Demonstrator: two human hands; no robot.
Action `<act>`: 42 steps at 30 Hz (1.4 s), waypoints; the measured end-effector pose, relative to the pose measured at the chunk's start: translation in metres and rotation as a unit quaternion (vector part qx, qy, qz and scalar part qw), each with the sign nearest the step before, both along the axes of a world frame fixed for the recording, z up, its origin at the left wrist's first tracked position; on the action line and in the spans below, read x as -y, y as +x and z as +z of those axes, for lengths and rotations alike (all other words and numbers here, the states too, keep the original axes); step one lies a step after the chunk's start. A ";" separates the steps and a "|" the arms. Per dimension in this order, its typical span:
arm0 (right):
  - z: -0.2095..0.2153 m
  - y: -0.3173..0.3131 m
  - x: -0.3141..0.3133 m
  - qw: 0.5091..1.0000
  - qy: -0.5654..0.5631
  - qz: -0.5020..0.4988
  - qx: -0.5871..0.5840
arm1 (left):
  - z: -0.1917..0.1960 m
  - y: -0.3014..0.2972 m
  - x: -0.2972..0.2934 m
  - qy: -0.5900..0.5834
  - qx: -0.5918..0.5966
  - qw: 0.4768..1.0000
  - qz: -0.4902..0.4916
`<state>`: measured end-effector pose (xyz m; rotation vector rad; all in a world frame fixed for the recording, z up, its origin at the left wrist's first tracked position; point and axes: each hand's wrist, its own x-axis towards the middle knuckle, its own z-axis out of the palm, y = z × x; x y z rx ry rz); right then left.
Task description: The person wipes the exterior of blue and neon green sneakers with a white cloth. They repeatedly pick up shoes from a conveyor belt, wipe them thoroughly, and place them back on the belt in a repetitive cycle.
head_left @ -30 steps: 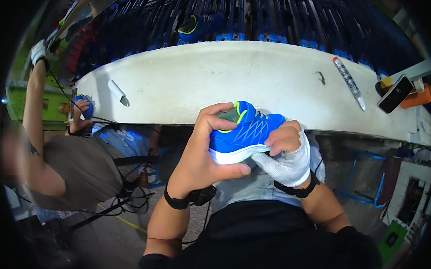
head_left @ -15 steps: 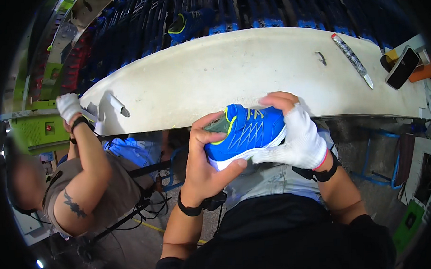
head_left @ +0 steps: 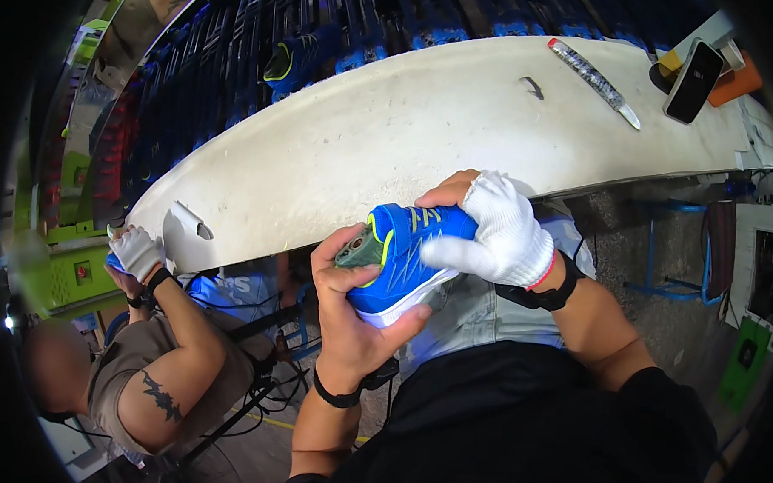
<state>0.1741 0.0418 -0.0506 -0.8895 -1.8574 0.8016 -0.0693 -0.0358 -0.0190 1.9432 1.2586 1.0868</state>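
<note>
Head view: the blue shoe (head_left: 408, 262) is held in the air between both hands, just in front of the near edge of the white table (head_left: 383, 148) and above the person's lap. Its long axis runs from lower left up to the right, white sole turned down and toward the body. The bare left hand (head_left: 351, 315) is clamped around the heel end from below; the gloved right hand (head_left: 497, 229) is closed over the toe end from above, so neither hand has to reach
</note>
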 end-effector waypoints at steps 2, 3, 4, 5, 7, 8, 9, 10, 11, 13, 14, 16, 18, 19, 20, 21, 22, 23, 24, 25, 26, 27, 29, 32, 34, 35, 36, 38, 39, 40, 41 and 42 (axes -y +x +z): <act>0.000 -0.005 0.001 0.999 0.003 -0.028 -0.023 | -0.005 0.002 0.002 -0.002 0.023 1.000 0.009; 0.001 -0.005 0.004 0.996 -0.063 -0.031 -0.063 | -0.006 0.002 0.003 -0.003 0.028 1.000 0.011; 0.002 -0.004 0.006 0.986 -0.128 -0.034 -0.104 | -0.008 0.002 0.004 -0.005 0.033 0.999 0.014; 0.003 -0.002 0.007 0.971 -0.191 -0.035 -0.142 | -0.009 0.002 0.004 -0.005 0.039 0.999 0.019; 0.007 0.007 0.005 0.954 -0.183 -0.083 -0.221 | -0.010 0.001 0.004 -0.005 0.047 0.999 0.021; 0.000 0.012 0.003 0.938 -0.203 -0.073 -0.272 | -0.010 0.002 0.004 -0.006 0.053 0.998 0.021; -0.004 0.018 0.003 0.923 -0.221 -0.061 -0.307 | -0.009 0.002 0.003 -0.006 0.048 0.999 0.019; -0.006 0.025 0.004 0.907 -0.239 -0.050 -0.343 | -0.007 0.002 0.002 -0.007 0.043 0.999 0.017; -0.005 0.030 0.006 0.896 -0.256 -0.035 -0.361 | -0.007 0.002 0.002 -0.008 0.039 0.999 0.018; 0.001 0.032 0.017 0.931 -0.210 -0.044 -0.294 | -0.001 0.004 -0.002 0.008 0.035 0.999 0.018; 0.009 0.030 0.028 0.967 -0.142 -0.063 -0.201 | 0.002 0.006 -0.003 0.017 0.036 0.999 0.022; 0.025 0.035 0.038 0.996 -0.017 -0.024 -0.083 | 0.013 0.028 -0.003 -0.045 0.252 0.967 0.001; 0.041 0.041 0.045 0.996 0.086 -0.018 -0.017 | 0.014 0.036 -0.006 -0.092 0.353 0.930 -0.052; 0.047 0.039 0.052 0.988 0.136 -0.067 0.029 | 0.017 0.046 -0.009 -0.108 0.366 0.921 -0.076; 0.039 0.044 0.054 0.989 0.128 -0.074 -0.001 | 0.010 0.049 -0.020 -0.014 0.281 0.956 -0.086; 0.031 0.049 0.056 0.989 0.122 -0.078 -0.032 | 0.005 0.053 -0.036 0.080 0.190 0.974 -0.091; 0.027 0.054 0.056 0.989 0.109 -0.092 -0.048 | 0.006 0.065 -0.049 0.108 0.171 0.976 -0.082; 0.020 0.060 0.058 0.988 0.097 -0.107 -0.063 | -0.002 0.078 -0.059 0.091 0.171 0.977 -0.093; 0.023 0.064 0.060 0.989 0.070 -0.092 -0.089 | -0.012 0.094 -0.065 0.058 0.192 0.976 -0.089; 0.027 0.069 0.060 0.989 0.042 -0.078 -0.114 | -0.019 0.109 -0.069 0.024 0.212 0.973 -0.087; 0.029 0.073 0.061 0.987 0.017 -0.074 -0.142 | -0.022 0.118 -0.073 0.017 0.206 0.974 -0.095; 0.030 0.076 0.061 0.985 -0.006 -0.081 -0.154 | -0.023 0.127 -0.076 0.010 0.200 0.974 -0.103; 0.030 0.078 0.061 0.977 -0.055 -0.094 -0.182 | -0.023 0.140 -0.082 0.015 0.190 0.976 -0.105; 0.030 0.076 0.065 0.967 -0.066 -0.129 -0.208 | -0.021 0.145 -0.090 0.051 0.160 0.982 -0.087; 0.020 0.072 0.067 0.959 -0.036 -0.159 -0.230 | -0.016 0.149 -0.092 0.032 0.125 0.985 -0.114; 0.018 0.069 0.067 0.953 -0.044 -0.168 -0.248 | -0.013 0.146 -0.093 0.024 0.101 0.987 -0.121; 0.017 0.065 0.066 0.947 -0.037 -0.175 -0.267 | -0.007 0.144 -0.094 -0.005 0.100 0.985 -0.140; 0.019 0.056 0.063 0.934 -0.044 -0.189 -0.300 | 0.000 0.126 -0.110 -0.047 0.021 0.979 -0.198; 0.021 0.056 0.061 0.935 -0.051 -0.184 -0.300 | 0.006 0.118 -0.121 -0.069 -0.017 0.972 -0.226; 0.023 0.055 0.059 0.936 -0.058 -0.178 -0.299 | 0.015 0.106 -0.136 -0.091 -0.076 0.968 -0.221; 0.024 0.056 0.058 0.936 -0.063 -0.179 -0.297 | 0.015 0.095 -0.158 -0.052 -0.130 0.969 -0.202; 0.024 0.058 0.056 0.937 -0.064 -0.180 -0.292 | 0.014 0.084 -0.185 0.003 -0.180 0.967 -0.181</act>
